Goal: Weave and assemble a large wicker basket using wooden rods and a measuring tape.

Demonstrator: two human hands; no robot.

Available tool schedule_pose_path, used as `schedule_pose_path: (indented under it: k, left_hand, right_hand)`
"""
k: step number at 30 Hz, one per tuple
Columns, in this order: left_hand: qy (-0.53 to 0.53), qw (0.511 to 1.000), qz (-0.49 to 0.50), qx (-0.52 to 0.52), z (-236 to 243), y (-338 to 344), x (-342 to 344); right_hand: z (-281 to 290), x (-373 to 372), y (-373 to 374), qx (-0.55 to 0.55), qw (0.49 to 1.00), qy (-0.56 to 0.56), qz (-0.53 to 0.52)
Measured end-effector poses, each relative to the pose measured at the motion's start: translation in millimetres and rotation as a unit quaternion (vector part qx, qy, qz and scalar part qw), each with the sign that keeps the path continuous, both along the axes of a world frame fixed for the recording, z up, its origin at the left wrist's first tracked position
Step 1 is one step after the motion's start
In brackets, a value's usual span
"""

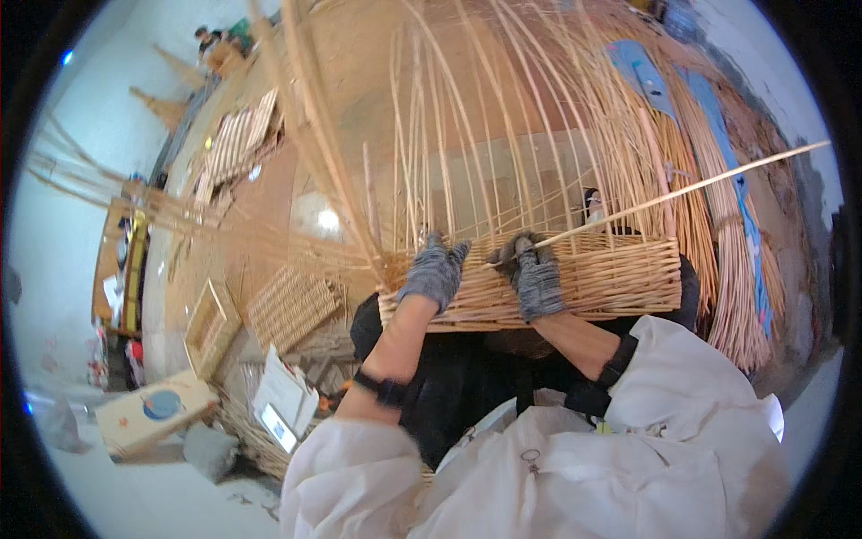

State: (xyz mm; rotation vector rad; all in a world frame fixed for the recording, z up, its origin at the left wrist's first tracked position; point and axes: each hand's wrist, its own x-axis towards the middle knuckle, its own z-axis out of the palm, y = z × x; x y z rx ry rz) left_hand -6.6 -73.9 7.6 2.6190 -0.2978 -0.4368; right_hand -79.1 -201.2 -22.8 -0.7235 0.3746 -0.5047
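Observation:
A half-woven wicker basket (pixel 620 274) lies across my lap, its long side toward me and many upright willow stakes (pixel 449 153) rising from it. My left hand (pixel 435 277), in a grey knit glove, grips the basket's upper woven edge near its left corner. Beside it, my right hand (pixel 536 280), gloved alike, is closed around a long pale willow rod (pixel 682 191). That rod slants up to the right, well past the basket's end. Its other end runs in among the stakes between my hands, where my fingers partly hide it.
Bundles of willow rods (pixel 732 269), partly wrapped in blue cloth, lie along the right. Woven panels (pixel 292 308), a rectangular wicker frame (pixel 213 328), a phone (pixel 278 428) and a cardboard box (pixel 157 413) are at the left. Another person (pixel 215 47) sits far back left.

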Motion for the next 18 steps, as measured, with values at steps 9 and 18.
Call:
schedule_pose_path:
  k: [9,18]
  left_hand:
    - [0.185,0.968,-0.155,-0.065,16.5,17.9,-15.0]
    - [0.159,0.96,0.052,-0.225,-30.4,39.9,-34.0]
  right_hand:
    - [85.8,-36.4,-123.8,-0.408,0.865,0.197,0.216]
    - [62.4,115.1,-32.4,-0.646,0.741,0.183,-0.003]
